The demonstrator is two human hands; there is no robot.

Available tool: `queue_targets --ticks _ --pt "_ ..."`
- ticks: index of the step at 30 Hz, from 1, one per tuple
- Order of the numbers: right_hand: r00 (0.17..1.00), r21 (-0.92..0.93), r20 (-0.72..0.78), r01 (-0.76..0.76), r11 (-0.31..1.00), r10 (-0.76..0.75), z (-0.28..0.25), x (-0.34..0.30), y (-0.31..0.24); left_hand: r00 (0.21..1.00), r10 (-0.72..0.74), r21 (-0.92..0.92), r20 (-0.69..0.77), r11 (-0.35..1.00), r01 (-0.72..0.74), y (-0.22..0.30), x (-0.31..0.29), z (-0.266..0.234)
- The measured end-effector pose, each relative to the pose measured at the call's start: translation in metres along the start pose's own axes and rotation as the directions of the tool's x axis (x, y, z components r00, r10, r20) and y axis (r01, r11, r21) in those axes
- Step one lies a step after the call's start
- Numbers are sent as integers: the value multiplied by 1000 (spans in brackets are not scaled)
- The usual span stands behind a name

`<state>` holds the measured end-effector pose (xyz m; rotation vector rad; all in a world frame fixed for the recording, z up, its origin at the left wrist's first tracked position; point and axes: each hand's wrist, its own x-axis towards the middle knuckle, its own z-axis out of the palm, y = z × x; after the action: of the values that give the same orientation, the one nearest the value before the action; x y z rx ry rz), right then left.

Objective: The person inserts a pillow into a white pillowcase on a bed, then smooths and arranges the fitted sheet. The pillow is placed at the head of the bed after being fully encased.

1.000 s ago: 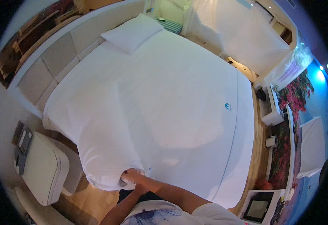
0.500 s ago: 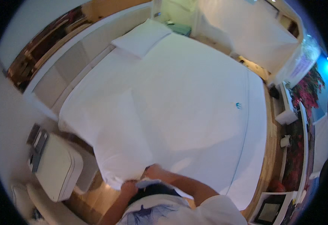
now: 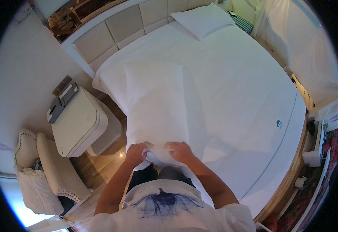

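Note:
A white pillow in its pillowcase [image 3: 155,104] lies lengthwise on the white-sheeted bed [image 3: 238,96], its near end at the bed's edge in front of me. My left hand [image 3: 137,153] is closed on the left side of the pillowcase's near edge. Level with it, my right hand [image 3: 179,151] grips the same edge on the right. Between the two hands the cloth is stretched nearly straight, and a flap of it hangs toward my legs. Parts of the fingers are hidden in the fabric.
Another white pillow [image 3: 203,20] lies by the padded headboard [image 3: 124,23]. To the left stand a pale bedside table [image 3: 78,123] with grey boxes [image 3: 62,101] on it and a studded cream armchair [image 3: 58,166]. A small blue-and-white item [image 3: 278,124] rests on the bed's right part.
My hands have moved apart and now spread the pillowcase edge between them. The pillow lies straighter in front of me. The view has shifted, bringing more of the armchair into sight.

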<state>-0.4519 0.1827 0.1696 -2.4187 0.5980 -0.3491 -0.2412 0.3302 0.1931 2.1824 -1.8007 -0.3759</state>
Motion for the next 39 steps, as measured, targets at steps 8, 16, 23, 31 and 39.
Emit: queue_targets --ticks 8,16,23,31,39 --pt "999 -140 7 -48 989 49 54 2 -15 926 -2 50 377 999 -18 -34 -5 54" --pt "951 152 -109 -272 950 290 56 49 -28 858 -28 10 513 1000 27 -61 35 92" --pt "913 88 -96 -390 917 397 61 26 13 795 -14 3 607 1000 15 -96 19 33" --pt "957 -258 63 -257 931 282 73 26 -13 904 82 56 420 992 -117 -136 -16 52" --pt "955 -263 -146 -289 921 258 76 25 -30 938 254 10 236 965 -264 -137 -21 52"
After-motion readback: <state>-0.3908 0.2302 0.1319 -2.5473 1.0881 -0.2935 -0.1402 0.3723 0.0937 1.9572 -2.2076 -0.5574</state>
